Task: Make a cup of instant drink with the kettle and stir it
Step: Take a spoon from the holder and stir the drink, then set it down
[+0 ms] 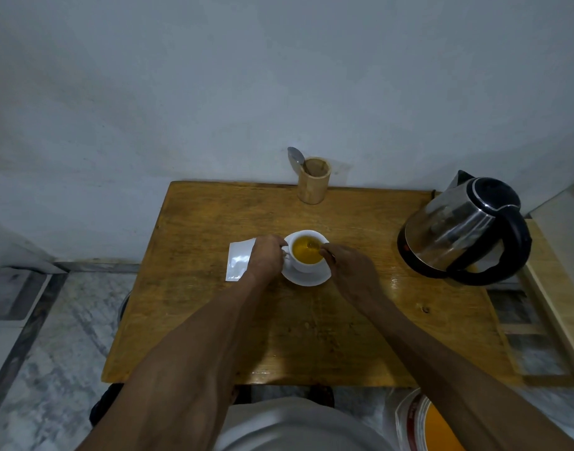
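Your left hand pinches the handle of the white ceramic cup of amber drink on its saucer, while your right hand grips a spoon dipped inside.

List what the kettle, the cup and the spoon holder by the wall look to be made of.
Kettle: polished metal body, likely stainless steel, judging by its mirror reflections; the black lid, handle and base look like plastic.
Cup: glossy white, probably ceramic or porcelain, matching its saucer.
Spoon holder: tan cylinder with faint grain, apparently wood or bamboo, matte.
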